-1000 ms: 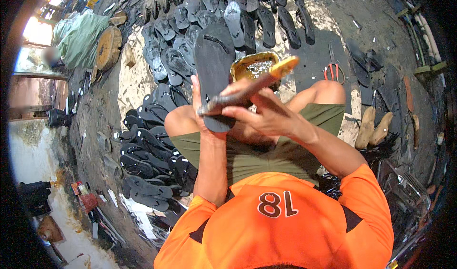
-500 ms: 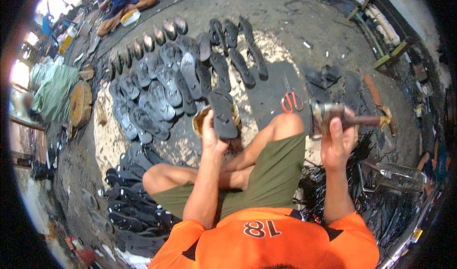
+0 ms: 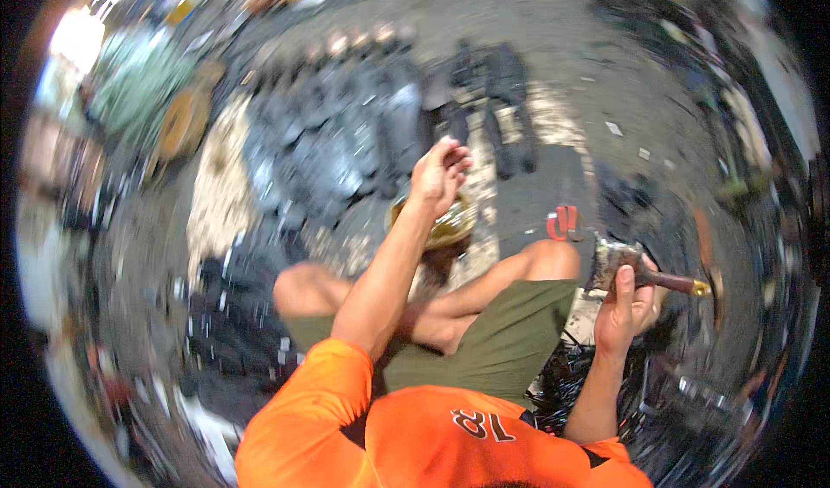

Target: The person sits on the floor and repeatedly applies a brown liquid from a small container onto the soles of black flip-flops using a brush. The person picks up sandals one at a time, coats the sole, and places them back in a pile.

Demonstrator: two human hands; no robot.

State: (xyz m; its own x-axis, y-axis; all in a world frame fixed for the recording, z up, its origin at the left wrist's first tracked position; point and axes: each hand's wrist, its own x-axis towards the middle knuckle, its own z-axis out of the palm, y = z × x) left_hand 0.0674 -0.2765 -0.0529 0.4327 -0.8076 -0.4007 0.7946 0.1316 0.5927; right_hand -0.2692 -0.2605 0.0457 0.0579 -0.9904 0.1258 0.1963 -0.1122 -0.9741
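Observation:
I sit cross-legged on the ground in an orange shirt and green shorts. My left hand (image 3: 439, 175) is stretched forward and empty, its fingers loosely curled, hovering just above a round yellow tin (image 3: 443, 226) and close to the rows of black shoe soles (image 3: 346, 142) laid out on the ground. My right hand (image 3: 627, 302) is out beside my right knee and grips a brush (image 3: 641, 272) with a dark bristle head and a reddish handle with a yellow end. The picture is blurred by motion.
Red-handled scissors (image 3: 562, 223) lie on the ground ahead of my right knee. A round wooden block (image 3: 181, 125) and a green bundle (image 3: 130, 82) lie far left. More dark soles are piled at my left (image 3: 229, 315) and right (image 3: 692, 384).
My left hand has let go of the black sole it was setting down among the rows and has lifted clear. My right hand with the brush has stayed out at the right.

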